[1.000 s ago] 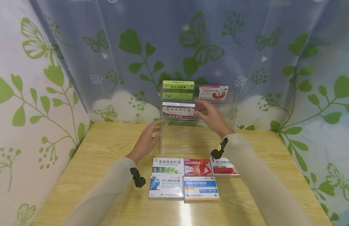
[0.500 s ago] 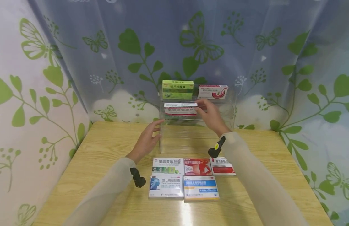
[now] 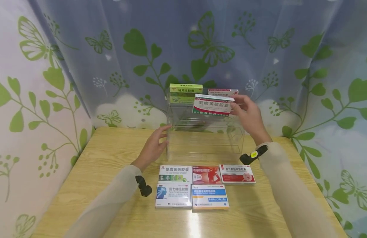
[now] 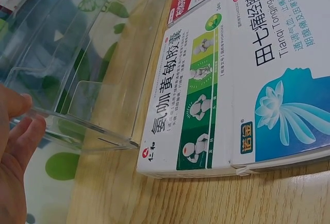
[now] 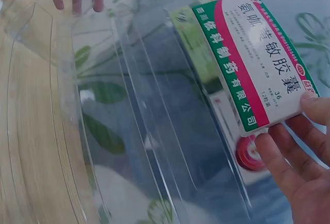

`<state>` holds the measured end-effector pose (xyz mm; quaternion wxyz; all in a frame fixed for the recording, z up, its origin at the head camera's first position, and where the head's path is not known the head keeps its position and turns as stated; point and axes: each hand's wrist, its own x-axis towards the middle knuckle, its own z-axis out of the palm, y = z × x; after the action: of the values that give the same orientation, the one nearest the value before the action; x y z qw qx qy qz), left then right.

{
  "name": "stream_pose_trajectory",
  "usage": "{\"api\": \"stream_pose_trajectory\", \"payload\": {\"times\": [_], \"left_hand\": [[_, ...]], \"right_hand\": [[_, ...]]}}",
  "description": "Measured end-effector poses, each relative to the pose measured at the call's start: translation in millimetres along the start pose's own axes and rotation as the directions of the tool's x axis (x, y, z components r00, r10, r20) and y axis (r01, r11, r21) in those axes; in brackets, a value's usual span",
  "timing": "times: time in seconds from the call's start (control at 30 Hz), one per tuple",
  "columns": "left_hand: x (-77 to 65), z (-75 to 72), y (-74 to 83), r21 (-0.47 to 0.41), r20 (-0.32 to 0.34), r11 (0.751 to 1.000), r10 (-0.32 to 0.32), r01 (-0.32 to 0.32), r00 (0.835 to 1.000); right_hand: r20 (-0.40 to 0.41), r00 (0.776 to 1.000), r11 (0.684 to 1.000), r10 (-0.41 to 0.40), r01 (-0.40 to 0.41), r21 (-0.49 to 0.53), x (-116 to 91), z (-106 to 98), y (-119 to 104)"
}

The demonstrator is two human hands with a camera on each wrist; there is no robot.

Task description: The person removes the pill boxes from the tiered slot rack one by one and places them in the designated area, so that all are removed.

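Observation:
My right hand [image 3: 249, 114] pinches the right end of a white, green and red medicine box [image 3: 212, 105], thumb in front and fingers behind. In the head view that box overlaps the top tier of a clear stepped display rack [image 3: 201, 148]. Behind it on that tier stand a green medicine box [image 3: 183, 90] and a white box with a red ring [image 5: 251, 152], which is partly covered. My left hand [image 3: 152, 145] is at the rack's left side, fingers extended, fingertips right at the clear panel.
On the wooden table [image 3: 112, 142] in front of the rack, several medicine boxes lie flat in two rows: a white-green one [image 3: 175, 174], a red one [image 3: 206, 175], a white-red one [image 3: 237, 174], a blue-white one [image 3: 172, 196] and a blue-orange one [image 3: 210, 197]. A patterned curtain [image 3: 159, 39] hangs behind.
My right hand took hold of the white, green and red medicine box on the rack's middle tier, tipped it, and lifted it up and to the right. My left hand has stayed at the rack's side.

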<state>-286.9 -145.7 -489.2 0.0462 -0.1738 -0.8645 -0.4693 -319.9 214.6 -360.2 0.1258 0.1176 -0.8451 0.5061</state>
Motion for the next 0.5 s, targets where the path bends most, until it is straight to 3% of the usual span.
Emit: {"api": "stream_pose_trajectory", "payload": {"times": [0.23,0.5], "left_hand": [[-0.2,-1.1,-1.0,0.001,0.001,1.0,0.007,-0.007,1.0],[-0.4,0.5,0.2,-0.009,0.003,1.0,-0.001,0.002,1.0]], "right_hand": [[0.009,1.0,1.0,0.007,-0.007,-0.014,-26,-36,19],[0.081,0.995,0.995,0.058,-0.051,-0.08,-72,-75,51]]}}
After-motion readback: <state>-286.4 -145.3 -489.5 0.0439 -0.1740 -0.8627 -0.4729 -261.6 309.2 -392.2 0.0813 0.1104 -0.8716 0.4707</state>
